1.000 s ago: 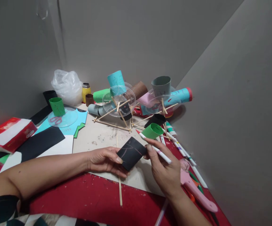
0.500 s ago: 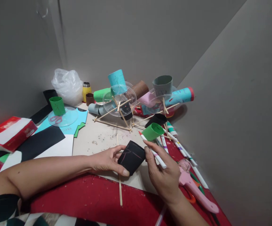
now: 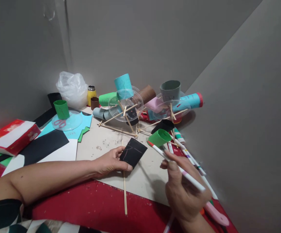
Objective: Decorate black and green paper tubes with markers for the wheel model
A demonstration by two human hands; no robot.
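Observation:
Held by its lower left edge, a black paper tube [image 3: 133,153] with faint reddish lines drawn on it tilts in my left hand [image 3: 112,161]. The thumb presses its front and the fingers go behind. My right hand [image 3: 187,186] grips a white marker [image 3: 179,168] with a red tip, which points up and left, apart from the black tube. Beyond the tip a green paper tube [image 3: 159,138] lies on its side, with a black paper ring [image 3: 163,125] behind it. Thin wooden sticks [image 3: 125,197] lie partly under my left hand.
Stick frames [image 3: 117,129] carrying clear lids and coloured paper tubes stand at the back. Markers and a pink-handled tool [image 3: 217,215] line the right edge. On the left are a red box [image 3: 12,137], black paper [image 3: 45,147] and a green tube [image 3: 61,109] on a clear lid.
My right hand has moved right and toward me with the marker, away from the black tube. My left hand has turned the tube slightly.

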